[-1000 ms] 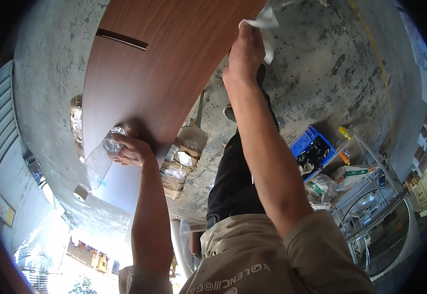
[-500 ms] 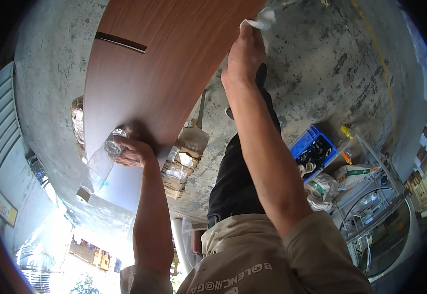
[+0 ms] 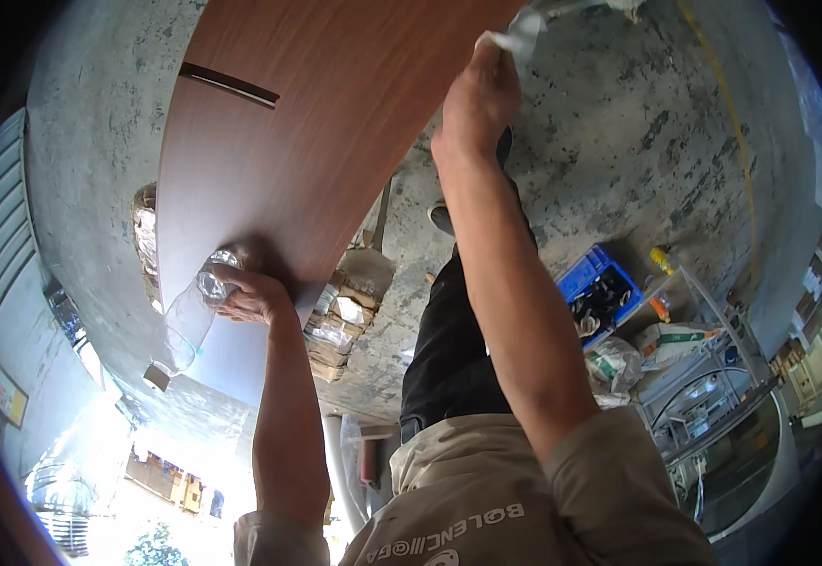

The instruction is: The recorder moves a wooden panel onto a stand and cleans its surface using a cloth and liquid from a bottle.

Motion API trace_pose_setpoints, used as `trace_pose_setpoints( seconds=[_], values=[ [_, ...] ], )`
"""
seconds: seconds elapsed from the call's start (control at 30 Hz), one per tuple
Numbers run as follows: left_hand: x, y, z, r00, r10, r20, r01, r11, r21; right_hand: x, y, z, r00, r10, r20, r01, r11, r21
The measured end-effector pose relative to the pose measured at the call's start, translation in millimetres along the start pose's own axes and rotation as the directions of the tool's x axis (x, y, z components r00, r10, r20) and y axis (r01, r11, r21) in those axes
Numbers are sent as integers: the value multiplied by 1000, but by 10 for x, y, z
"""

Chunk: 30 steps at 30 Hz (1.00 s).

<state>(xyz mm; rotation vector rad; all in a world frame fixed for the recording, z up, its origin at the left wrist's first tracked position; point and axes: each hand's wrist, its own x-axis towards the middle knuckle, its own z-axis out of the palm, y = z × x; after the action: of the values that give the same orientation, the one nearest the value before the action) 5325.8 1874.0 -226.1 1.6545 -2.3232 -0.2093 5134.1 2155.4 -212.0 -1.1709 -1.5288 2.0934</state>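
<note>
A wood-grain board (image 3: 279, 160) in reddish brown stretches in front of me, with a dark slot in its left part. Over its near end, my left hand (image 3: 251, 296) is closed around one end of a clear plastic bottle (image 3: 189, 321). The bottle slants down-left past the board's edge, its capped end farthest from the hand. My right hand (image 3: 480, 99) pinches a white cloth or tissue (image 3: 521, 36) at the board's far right edge. The cloth is blurred, and part of the right hand's grip is hidden.
Stacked wrapped cardboard pieces (image 3: 340, 325) lie beneath the board. To the right are a blue crate (image 3: 601, 291) of dark parts, white sacks (image 3: 670, 344), a yellow-handled tool (image 3: 662, 258) and a metal frame (image 3: 713, 302). The concrete floor (image 3: 618, 170) is stained.
My right hand has moved slightly farther away and to the right with the white cloth. My left hand keeps its hold on the bottle, nearly in place.
</note>
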Motion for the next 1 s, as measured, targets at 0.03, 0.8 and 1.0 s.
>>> trace_pose_setpoints(
  seconds=[0.03, 0.8, 1.0],
  values=[
    [-10, -5, 4, 1000, -5, 0, 5, 1000, -6, -39, 41, -20, 998, -62, -12, 62, 998, -7],
    [137, -301, 109, 996, 20, 90, -23, 999, 33, -254, 92, -230, 957, 283, 57, -275, 953, -124],
    [154, -332, 192, 988, 105, -115, -94, 991, 91, 707, -403, 140, 996, 72, 43, -77, 991, 112]
  ],
)
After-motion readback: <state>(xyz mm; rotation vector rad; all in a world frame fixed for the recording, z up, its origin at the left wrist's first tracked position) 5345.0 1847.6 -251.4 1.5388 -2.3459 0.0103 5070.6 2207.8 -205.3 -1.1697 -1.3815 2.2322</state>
